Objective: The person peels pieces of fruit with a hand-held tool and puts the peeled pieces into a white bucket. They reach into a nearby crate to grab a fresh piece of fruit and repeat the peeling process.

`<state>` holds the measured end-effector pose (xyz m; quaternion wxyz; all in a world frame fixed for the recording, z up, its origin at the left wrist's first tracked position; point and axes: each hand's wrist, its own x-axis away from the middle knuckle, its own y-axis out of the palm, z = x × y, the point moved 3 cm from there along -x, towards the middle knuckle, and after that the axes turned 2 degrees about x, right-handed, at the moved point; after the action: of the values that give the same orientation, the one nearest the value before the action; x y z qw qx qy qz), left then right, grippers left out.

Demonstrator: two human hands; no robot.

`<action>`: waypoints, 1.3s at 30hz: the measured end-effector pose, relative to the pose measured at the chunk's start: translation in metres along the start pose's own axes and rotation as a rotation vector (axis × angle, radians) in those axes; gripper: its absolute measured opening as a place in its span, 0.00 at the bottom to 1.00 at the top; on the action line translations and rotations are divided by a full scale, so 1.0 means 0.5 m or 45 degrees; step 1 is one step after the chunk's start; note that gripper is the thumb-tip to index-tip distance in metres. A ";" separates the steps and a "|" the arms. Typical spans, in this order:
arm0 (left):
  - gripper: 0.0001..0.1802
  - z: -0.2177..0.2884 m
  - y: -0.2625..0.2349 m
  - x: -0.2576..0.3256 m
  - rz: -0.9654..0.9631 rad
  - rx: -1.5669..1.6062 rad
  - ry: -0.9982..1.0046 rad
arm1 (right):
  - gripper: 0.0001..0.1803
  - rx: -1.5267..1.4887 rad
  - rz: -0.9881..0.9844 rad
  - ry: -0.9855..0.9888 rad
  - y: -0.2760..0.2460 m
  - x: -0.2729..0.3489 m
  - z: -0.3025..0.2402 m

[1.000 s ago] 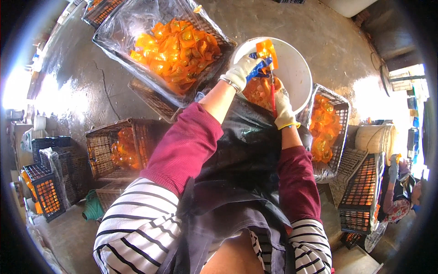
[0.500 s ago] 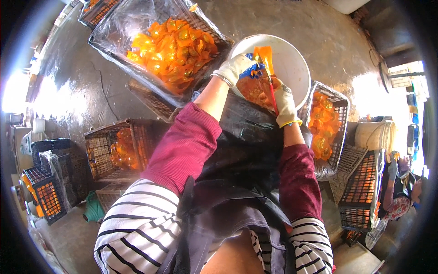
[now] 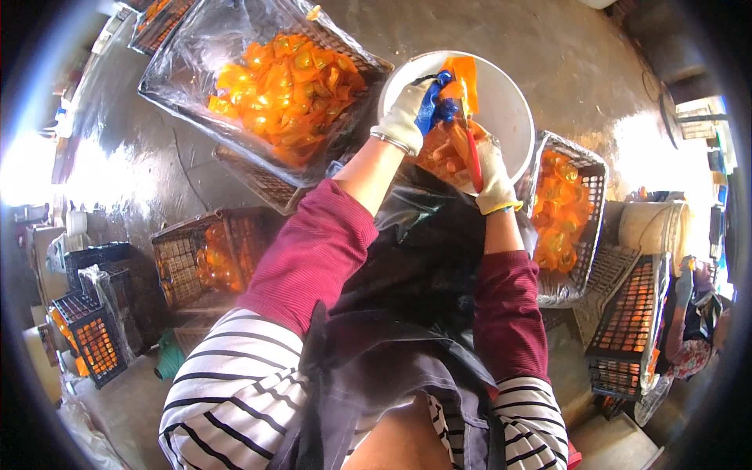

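Observation:
My left hand (image 3: 411,110), in a white glove with a blue palm, is closed on a glossy orange piece (image 3: 464,76). The piece looks thin and flat and stands up over a white bucket (image 3: 511,94); I cannot make out its exact kind. My right hand (image 3: 489,168), in a white glove with a yellow cuff, grips a red-handled cutting tool (image 3: 475,160) whose tip points up toward the orange piece. Bare fingertips of that hand show at the handle. Inside the bucket, below my hands, lie reddish-orange bits (image 3: 431,153), partly hidden.
Left of the bucket, a plastic-lined crate (image 3: 176,102) holds a heap of orange pieces (image 3: 286,90). Another lined crate (image 3: 591,204) stands close on the right. A tipped crate (image 3: 176,270) lies lower left. Stacked crates (image 3: 627,313) and another person (image 3: 693,313) are at far right.
Both hands stay over the bucket. The orange piece now shows wider, and the red-handled tool has turned slightly. The whole view has shifted a little.

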<state>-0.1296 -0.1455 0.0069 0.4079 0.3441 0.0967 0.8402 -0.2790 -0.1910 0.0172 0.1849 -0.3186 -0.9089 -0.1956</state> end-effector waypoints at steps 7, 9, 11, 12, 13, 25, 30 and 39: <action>0.23 -0.008 0.037 0.008 0.003 -0.767 0.505 | 0.11 -0.236 -0.061 -0.016 -0.005 -0.049 0.070; 0.23 -0.013 0.023 0.012 0.120 -0.987 0.503 | 0.11 -0.205 -0.069 0.058 -0.006 -0.040 0.069; 0.28 0.016 0.026 0.057 0.121 -1.107 0.579 | 0.12 -0.321 -0.085 -0.037 0.048 -0.016 0.050; 0.29 0.006 0.023 0.063 0.298 -1.211 0.818 | 0.14 -0.271 -0.046 -0.103 0.031 -0.015 0.053; 0.30 0.011 0.007 0.068 0.510 -1.320 1.067 | 0.16 -0.212 -0.034 -0.175 0.032 -0.013 0.047; 0.43 0.257 -0.429 0.095 1.044 -1.804 0.739 | 0.37 -1.182 -0.328 -0.540 -0.172 0.011 0.007; 0.49 0.252 -0.451 -0.058 0.761 -2.344 0.358 | 0.35 -1.026 0.032 -0.455 -0.144 -0.007 -0.025; 0.33 0.150 -0.478 -0.115 0.615 -2.051 0.295 | 0.28 -0.939 -0.006 -0.506 -0.092 -0.005 -0.039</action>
<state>0.0925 -0.0425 -0.0720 0.3253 -0.1284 -0.5662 0.7464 -0.3034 -0.2345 0.0217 -0.1211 -0.3928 -0.7967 -0.4431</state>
